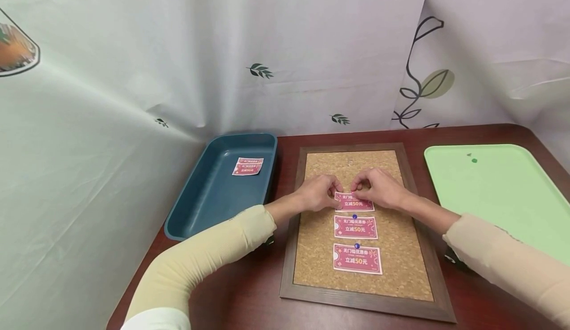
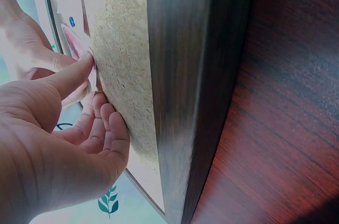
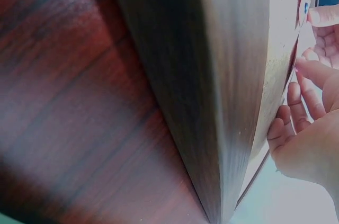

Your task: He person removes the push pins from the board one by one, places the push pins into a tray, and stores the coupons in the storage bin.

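A framed cork board point(image 1: 311, 251) lies on the table with three pink coupons in a column. My left hand point(image 1: 317, 192) holds the left edge of the top coupon point(image 1: 355, 204), its thumb on the paper; in the left wrist view the other fingers of this left hand point(image 2: 79, 139) curl against the cork. At the coupon's top edge, my right hand point(image 1: 380, 189) pinches a small pink push pin point(image 3: 297, 69), mostly hidden by the fingertips. Blue push pins sit at the top edges of the middle coupon point(image 1: 355, 227) and the lowest coupon point(image 1: 357, 259).
Left of the board stands a dark blue tray point(image 1: 200, 211) holding more coupons point(image 1: 248, 166). On the right is a light green tray point(image 1: 498, 186) with a small green pin point(image 1: 474, 161) near its far side. A patterned cloth point(image 1: 311, 48) hangs behind the table.
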Tool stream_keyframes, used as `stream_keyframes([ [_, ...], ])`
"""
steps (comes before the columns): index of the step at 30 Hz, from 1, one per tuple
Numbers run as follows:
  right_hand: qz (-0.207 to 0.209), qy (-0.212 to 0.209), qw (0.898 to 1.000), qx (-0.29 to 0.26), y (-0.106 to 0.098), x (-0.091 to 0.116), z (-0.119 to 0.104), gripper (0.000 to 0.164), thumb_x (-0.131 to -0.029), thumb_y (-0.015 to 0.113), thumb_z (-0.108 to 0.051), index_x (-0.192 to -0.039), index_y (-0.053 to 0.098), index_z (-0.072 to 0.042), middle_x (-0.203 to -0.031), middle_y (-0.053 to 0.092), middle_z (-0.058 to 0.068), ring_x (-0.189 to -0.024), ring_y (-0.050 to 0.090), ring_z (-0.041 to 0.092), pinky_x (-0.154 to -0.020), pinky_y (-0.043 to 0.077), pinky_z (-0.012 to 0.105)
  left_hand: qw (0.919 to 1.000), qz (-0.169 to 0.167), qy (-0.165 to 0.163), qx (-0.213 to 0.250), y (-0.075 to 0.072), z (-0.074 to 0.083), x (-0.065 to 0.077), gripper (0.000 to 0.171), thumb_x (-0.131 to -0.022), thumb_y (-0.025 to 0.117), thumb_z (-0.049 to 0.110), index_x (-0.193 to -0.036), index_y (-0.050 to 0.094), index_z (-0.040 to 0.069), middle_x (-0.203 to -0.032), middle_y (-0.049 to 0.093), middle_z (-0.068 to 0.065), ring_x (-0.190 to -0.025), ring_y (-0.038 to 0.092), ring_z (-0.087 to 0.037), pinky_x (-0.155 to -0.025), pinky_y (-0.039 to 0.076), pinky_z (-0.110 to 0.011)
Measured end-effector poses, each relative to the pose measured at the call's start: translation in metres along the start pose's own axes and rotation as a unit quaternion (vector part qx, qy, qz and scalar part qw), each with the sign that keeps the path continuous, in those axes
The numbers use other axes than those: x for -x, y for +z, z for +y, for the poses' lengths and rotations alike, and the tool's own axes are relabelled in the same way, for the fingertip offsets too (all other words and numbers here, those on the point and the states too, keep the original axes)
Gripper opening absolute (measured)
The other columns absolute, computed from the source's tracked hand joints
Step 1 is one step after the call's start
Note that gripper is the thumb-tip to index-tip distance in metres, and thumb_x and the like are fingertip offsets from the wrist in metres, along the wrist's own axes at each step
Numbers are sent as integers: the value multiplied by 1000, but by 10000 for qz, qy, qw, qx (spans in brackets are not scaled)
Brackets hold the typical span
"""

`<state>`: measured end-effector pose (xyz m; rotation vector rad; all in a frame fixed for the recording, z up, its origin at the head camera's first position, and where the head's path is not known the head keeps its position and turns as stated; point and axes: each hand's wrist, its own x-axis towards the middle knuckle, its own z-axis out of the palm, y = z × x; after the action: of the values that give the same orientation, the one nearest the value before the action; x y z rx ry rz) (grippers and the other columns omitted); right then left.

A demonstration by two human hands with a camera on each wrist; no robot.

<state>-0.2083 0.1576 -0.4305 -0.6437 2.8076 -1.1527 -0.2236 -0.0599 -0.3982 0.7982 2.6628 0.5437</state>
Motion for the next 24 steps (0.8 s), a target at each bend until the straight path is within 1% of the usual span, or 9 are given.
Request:
stream_keyframes([
  [7,-18,-79,9999,63,-1,0,2,10,-89,82,-1,-93,80,-10,-91,72,0,-81,56,18,-75,44,38,10000,-7,2,-19,0,0,0,33,-88,91,22,-113,73,11,-91,65,5,-86,59,-8,-80,45,-25],
  [13,34,-133,9997,215,-1,1,2,9,-89,84,-4,-93,81,-12,-94,74,-1,-86,60,19,-79,46,40,10000,-12,12,-24,0,0,-1,32,-88,91,22,-113,73,11,-91,65,5,-86,58,-8,-80,44,-24],
  [17,59,-154,9995,269,-1,1,1,10,-88,85,-5,-92,81,-13,-94,75,-2,-86,61,18,-80,47,41,10000,-17,6,-14,0,0,-1,33,-88,91,21,-113,73,11,-91,65,5,-86,58,-8,-80,44,-24],
  [24,65,-244,9988,410,0,0,2,9,-88,85,-6,-92,81,-13,-89,73,-3,-82,59,17,-78,47,40,10000,-4,26,-22,0,-1,-1,34,-88,91,21,-114,73,10,-91,65,5,-86,59,-8,-81,44,-24],
])
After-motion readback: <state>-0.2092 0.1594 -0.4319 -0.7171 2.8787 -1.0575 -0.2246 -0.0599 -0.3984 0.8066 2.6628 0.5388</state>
